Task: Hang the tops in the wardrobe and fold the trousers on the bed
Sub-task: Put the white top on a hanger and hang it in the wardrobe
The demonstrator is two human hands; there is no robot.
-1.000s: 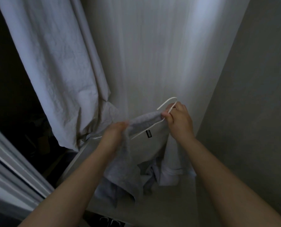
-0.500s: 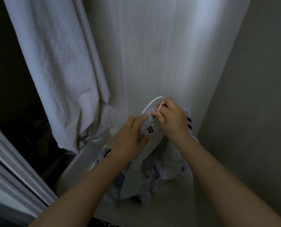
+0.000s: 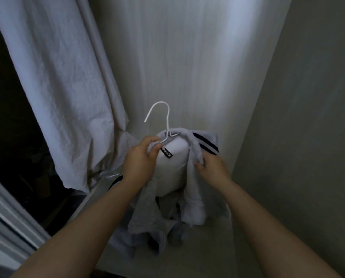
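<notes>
My biggest worry is the top (image 3: 189, 185) sliding off the hanger (image 3: 167, 125): only its neck seems draped over the wire, and most of the cloth sags in a bunch below the hanger, so a tug could drag it off one side. A smaller risk is the hook snagging on the curtain (image 3: 57, 87), left of the hanger. The top is grey with dark stripes and a small black label. My left hand (image 3: 140, 159) pinches the collar at the hanger's neck; my right hand (image 3: 211, 167) grips a fold just right.
</notes>
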